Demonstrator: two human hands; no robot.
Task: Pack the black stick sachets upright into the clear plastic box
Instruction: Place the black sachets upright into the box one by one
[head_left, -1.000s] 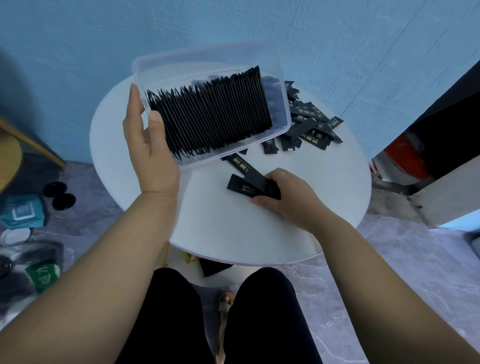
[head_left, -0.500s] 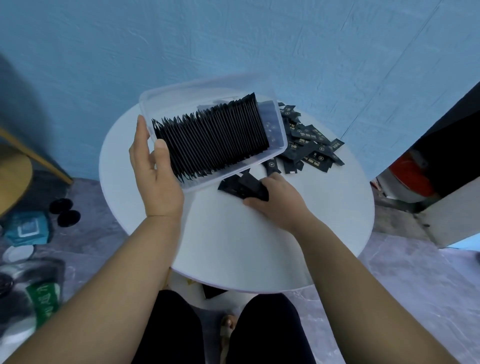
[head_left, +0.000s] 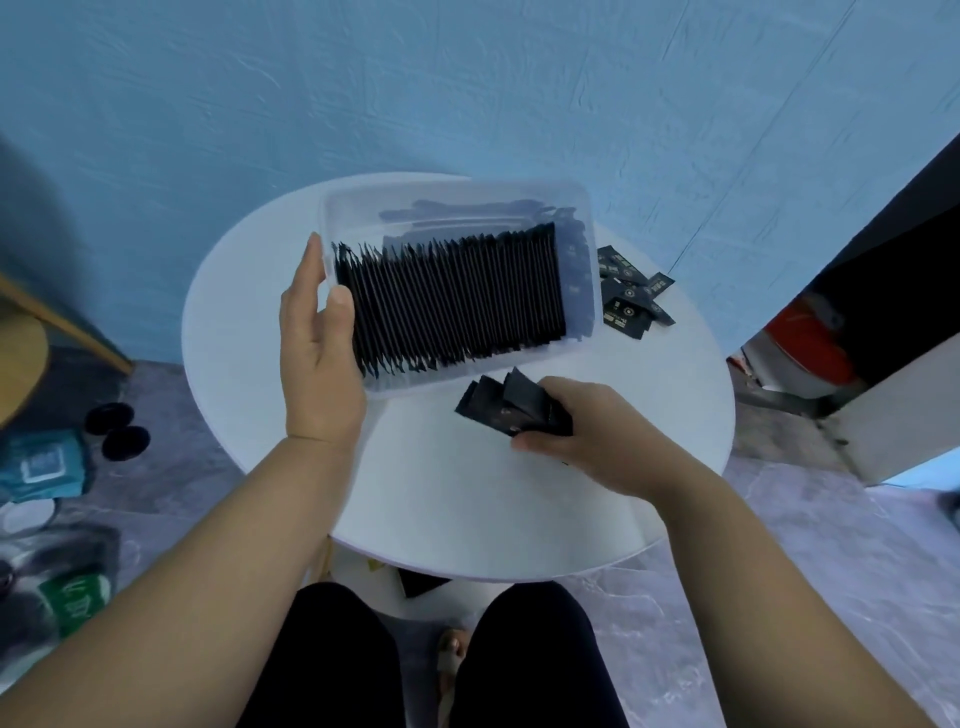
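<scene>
Your right hand (head_left: 602, 441) gripped a small bundle of sachets (head_left: 506, 408) just beside the clear plastic box (head_left: 457, 189); your left hand (head_left: 317, 374) clasped its left end, thumb pressed against the packed row (head_left: 452, 301); squaring the bundle's ends first would probably have eased slotting it upright.

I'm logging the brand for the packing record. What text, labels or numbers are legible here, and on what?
No text can be quoted.
Loose sachets: pale print, too small to read.
Green packet on the floor: white marks, blurred.
Teal packet: white square mark, blurred.
</scene>
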